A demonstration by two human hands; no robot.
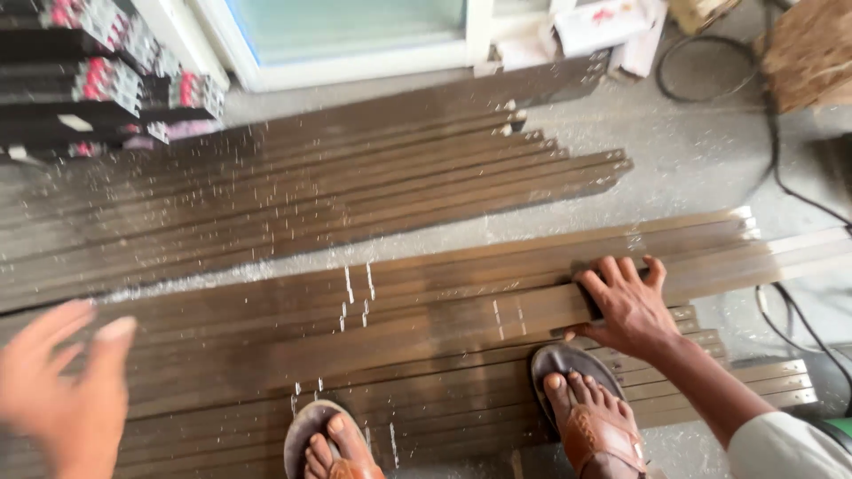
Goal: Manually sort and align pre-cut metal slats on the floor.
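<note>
The right hand (626, 306) lies flat and open, fingers spread, pressing down on a long brown metal strip (444, 324) in the near pile of strips (266, 372) on the floor (692, 151). It grips nothing; it just rests on top. The strip is thin, straight and dark brown with a dull shine, and it has small pale marks and bits of silver dust on it. It lies flat with many others just like it, side by side and touching. The left hand (62, 390) is open too, blurry, up in the air at the left edge above the pile, holding nothing. Two feet in brown sandals (586, 399) stand on the near strips. A second pile of brown strips (311, 186) lies farther back on the grey floor. Black cables (781, 177) run along the right side
</note>
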